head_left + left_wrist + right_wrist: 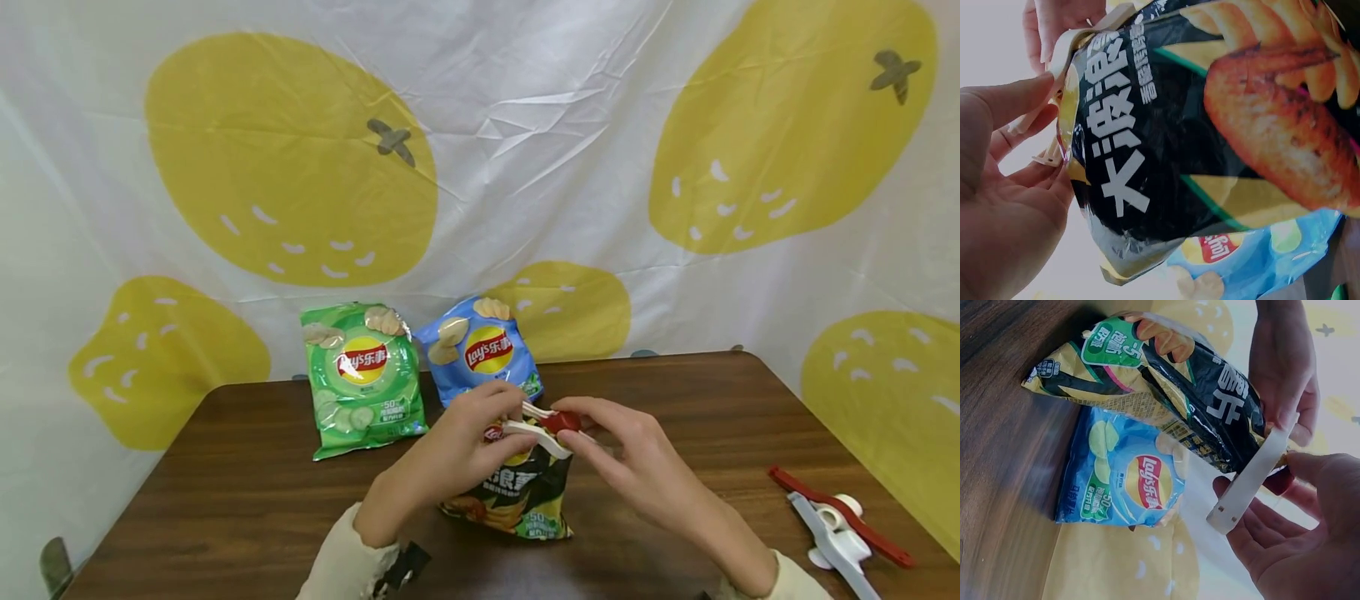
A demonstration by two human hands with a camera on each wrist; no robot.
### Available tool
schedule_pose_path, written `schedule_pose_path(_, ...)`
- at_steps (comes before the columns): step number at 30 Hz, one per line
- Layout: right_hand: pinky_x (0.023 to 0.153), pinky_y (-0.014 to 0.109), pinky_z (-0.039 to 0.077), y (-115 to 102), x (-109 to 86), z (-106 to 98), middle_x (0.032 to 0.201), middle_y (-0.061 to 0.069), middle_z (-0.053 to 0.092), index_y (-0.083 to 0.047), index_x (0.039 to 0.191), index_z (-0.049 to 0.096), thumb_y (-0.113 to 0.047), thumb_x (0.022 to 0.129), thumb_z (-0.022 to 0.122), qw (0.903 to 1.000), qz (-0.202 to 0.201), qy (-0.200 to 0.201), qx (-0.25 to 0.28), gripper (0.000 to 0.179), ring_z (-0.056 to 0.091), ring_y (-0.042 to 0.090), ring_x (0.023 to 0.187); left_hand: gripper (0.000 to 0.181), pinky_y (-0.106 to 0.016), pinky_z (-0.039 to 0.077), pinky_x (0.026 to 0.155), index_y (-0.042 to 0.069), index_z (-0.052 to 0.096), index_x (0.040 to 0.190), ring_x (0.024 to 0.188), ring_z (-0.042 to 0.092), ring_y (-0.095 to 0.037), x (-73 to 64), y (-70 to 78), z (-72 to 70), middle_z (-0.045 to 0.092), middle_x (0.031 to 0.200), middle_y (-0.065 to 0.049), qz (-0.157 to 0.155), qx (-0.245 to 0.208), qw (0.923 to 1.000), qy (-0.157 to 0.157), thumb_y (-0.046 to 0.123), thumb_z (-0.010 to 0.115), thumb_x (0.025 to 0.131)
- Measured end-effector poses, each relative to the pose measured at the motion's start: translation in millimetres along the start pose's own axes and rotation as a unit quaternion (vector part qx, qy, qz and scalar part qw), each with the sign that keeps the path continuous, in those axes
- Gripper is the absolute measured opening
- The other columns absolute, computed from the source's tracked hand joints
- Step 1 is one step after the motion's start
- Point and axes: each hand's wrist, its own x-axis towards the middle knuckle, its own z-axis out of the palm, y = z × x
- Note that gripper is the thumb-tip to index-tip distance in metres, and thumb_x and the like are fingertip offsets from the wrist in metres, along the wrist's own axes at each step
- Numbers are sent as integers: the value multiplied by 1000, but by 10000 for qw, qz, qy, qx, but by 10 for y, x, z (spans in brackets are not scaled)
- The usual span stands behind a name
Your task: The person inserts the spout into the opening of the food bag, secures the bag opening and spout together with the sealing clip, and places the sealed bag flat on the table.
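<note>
A black bag of Lay's chips [517, 492] stands on the table, its top edge gathered at a white bag clip [542, 437] with a red cap [562, 422]. My left hand [463, 437] pinches one end of the clip between thumb and fingers. At the other end, my right hand [637, 454] holds the clip by the red cap. In the right wrist view, the white arm of the clip [1249, 481] crosses the bag's top. The left wrist view shows the bag's printed front [1172, 131], with the clip [1065, 50] along its edge.
A green Lay's bag [363, 383] and a blue Lay's bag [480, 350] lean against the lemon-print cloth [525, 167] at the back. Near the table's right edge lie a red clip [888, 542] and a grey clip [813, 521], both with white caps.
</note>
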Motion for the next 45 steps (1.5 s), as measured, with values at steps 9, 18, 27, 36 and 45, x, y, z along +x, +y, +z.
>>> schedule_pose_path(9,79,24,54,8,-5,10,105,-14,67,-23,128,61,-18,86,79,9997,-117,-81,-178,46,65,6,94,15,-23,53,66,14,62,105,79,60,-6,1,-7,-1,65,95,6,-251,-332,9990,166,17,71,94)
schedule_pose_path(18,77,29,56,-17,-14,-19,108,-10,71,-24,135,52,-19,89,77,9996,169,-239,27,53,68,8,92,28,-23,54,66,14,63,121,81,61,-6,5,16,-27,68,104,3,-274,-254,9993,66,18,70,95)
schedule_pose_path(27,75,28,56,44,-22,-99,99,-12,70,-22,129,53,-17,92,73,9945,260,-940,392,42,69,7,85,48,-31,51,88,30,53,142,111,56,-14,-10,87,19,55,129,2,120,1189,9927,-141,17,66,97)
schedule_pose_path(36,76,27,55,38,-11,-130,91,-13,69,-24,127,58,-22,91,74,9931,452,-961,505,40,67,7,79,56,-42,48,93,30,57,139,118,50,-22,-9,151,110,57,126,-2,577,2336,9706,61,22,78,88)
schedule_pose_path(45,64,25,51,41,-18,-112,81,-11,62,-28,127,60,-31,91,73,9896,767,-1095,525,38,59,7,72,48,-33,50,87,27,61,136,110,51,-17,-4,148,127,59,113,2,753,2184,9728,160,19,75,90)
